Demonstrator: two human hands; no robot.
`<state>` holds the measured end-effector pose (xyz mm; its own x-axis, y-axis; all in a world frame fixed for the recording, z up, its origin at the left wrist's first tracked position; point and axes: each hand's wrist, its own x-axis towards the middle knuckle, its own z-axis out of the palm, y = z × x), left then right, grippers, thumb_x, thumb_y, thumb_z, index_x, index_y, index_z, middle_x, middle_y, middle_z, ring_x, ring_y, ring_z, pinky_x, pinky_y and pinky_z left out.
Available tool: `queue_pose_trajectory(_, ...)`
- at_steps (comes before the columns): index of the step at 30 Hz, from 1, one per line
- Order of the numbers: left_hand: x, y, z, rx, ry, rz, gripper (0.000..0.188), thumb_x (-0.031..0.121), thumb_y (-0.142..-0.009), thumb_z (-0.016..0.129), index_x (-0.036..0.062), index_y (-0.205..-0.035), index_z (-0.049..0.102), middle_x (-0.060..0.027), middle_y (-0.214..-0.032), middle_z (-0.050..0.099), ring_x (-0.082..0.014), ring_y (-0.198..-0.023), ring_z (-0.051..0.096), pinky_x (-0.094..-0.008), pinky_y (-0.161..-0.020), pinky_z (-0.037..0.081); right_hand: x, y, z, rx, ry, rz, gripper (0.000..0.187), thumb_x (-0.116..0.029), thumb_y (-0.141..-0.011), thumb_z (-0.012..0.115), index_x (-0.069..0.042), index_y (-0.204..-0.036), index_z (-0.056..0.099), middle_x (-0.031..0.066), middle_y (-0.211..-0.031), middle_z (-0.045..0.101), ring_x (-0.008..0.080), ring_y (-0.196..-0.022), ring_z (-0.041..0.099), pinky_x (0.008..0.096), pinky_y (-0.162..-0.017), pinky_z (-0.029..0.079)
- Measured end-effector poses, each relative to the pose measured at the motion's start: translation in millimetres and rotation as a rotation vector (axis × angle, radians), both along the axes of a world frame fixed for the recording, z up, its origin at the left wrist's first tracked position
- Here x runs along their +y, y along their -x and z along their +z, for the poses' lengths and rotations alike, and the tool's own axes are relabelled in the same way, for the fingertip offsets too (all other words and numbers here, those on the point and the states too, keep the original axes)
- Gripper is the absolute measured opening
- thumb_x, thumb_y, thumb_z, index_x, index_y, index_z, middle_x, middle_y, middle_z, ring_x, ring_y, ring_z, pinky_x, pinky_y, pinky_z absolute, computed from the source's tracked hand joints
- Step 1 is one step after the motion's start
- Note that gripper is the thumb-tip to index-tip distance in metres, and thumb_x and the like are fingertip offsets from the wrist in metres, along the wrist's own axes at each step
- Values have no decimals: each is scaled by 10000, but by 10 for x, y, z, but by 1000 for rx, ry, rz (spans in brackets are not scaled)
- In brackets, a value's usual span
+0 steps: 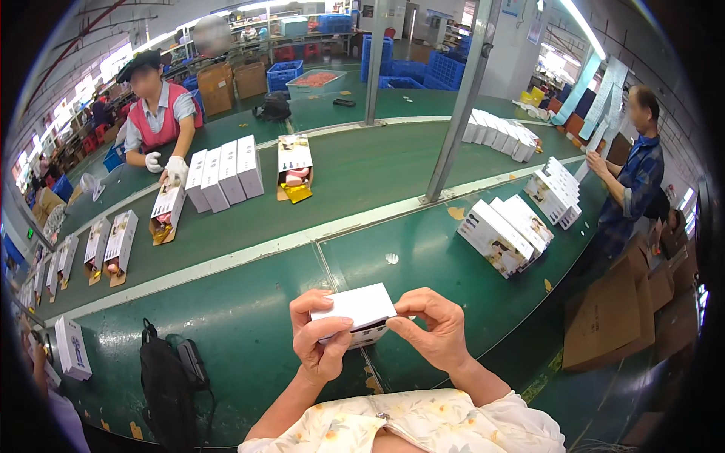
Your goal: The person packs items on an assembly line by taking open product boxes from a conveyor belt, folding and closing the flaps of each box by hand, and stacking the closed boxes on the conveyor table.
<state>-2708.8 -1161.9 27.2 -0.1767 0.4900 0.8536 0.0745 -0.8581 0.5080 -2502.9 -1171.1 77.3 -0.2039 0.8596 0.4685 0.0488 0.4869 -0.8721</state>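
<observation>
A white cardboard box [355, 303] is held end-up over the green table, close in front of me. My left hand [321, 332] grips it from the left, fingers on its top and thumb along the near edge. At the box's right end, my right hand [434, 328] pinches the edge by the flap between thumb and forefinger. A dark gap shows under that edge. The box's near side carries print, partly hidden by my left fingers.
Open boxes with pink items [297, 176] and white boxes [219, 177] stand on the green conveyor [355, 162]. Boxes [502, 238] lie to the right. A black bag [166, 377] is at left. Co-workers [162, 113] stand across and at right. A metal post [461, 106] rises ahead.
</observation>
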Motion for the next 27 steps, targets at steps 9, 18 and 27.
queue_pose_trajectory(9,-164,473,-27,35,-17,19,141,153,-859,751,127,-993,719,-139,-1170,553,-300,-1098,519,-475,-993,439,-182,515,300,-138,-60,-75,133,-2,-809,809,-39,-915,737,71,-855,701,161,-812,676,296,-699,547)
queue_pose_trajectory(18,-315,968,-54,69,-36,37,162,253,-893,774,127,-966,701,-129,-1163,550,-306,-1095,531,-462,-982,448,-241,861,77,-426,-323,58,412,-111,-694,915,-143,-1088,797,37,-994,612,184,-950,606,321,-786,515)
queue_pose_trajectory(27,-198,1153,-195,-387,322,-60,126,161,-975,706,89,-1044,630,-93,-1200,553,-131,-1014,562,-284,-826,513,-84,1293,-140,-225,216,131,860,-200,-760,892,-78,-1498,467,141,-1328,637,196,-1193,610,382,-1036,486)
